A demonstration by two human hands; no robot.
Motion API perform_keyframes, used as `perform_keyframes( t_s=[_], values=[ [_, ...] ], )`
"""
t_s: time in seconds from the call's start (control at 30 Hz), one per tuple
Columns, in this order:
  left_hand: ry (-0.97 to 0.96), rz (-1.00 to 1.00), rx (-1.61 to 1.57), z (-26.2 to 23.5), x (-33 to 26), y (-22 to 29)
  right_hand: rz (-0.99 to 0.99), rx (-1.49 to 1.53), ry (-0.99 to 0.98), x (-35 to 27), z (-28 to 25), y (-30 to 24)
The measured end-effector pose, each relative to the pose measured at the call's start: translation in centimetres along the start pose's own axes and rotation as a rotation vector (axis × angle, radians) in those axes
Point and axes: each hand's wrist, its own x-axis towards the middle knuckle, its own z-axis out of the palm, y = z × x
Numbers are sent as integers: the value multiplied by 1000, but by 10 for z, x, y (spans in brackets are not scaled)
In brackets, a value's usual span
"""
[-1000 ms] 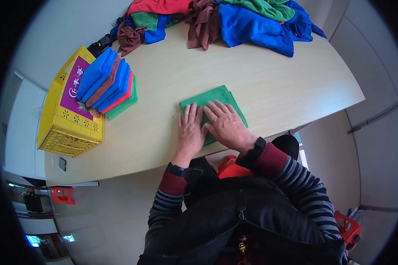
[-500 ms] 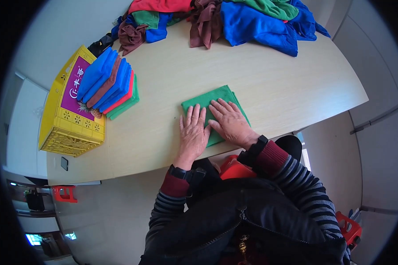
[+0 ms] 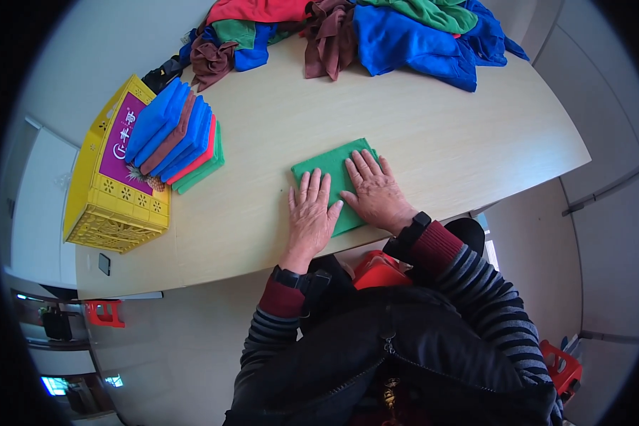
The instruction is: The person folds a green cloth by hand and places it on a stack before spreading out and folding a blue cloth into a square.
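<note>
A folded green cloth lies flat on the pale wooden table near its front edge. My left hand rests palm down on the cloth's left part, fingers spread. My right hand presses flat on its right part, fingers apart. Neither hand grips anything. A leaning stack of folded cloths, blue, brown, red and green, lies to the left, against a yellow crate.
The yellow plastic crate sits at the table's left end. A heap of unfolded cloths in red, brown, blue and green lies along the far edge. A small dark object lies near the front left corner. Red stools stand on the floor.
Both hands stay flat on the green cloth; they have shifted only slightly over it, as in smoothing it. The cloth stays in place.
</note>
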Motion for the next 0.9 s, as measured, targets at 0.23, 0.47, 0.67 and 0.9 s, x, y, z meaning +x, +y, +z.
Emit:
perform_keyframes(
  t_s=[0.23, 0.47, 0.67, 0.9],
  values=[
    [-1, 7, 16, -1, 0, -1, -95, 61, 15, 3, 4, 0],
    [-33, -2, 23, -2, 1, 0, -89, 87, 52, 0, 9, 2],
    [4, -8, 16, 0, -2, 0, -82, 26, -10, -6, -1, -4],
    [2, -8, 24, -1, 1, 3, -94, 86, 59, -10, 3, 1]
  ],
)
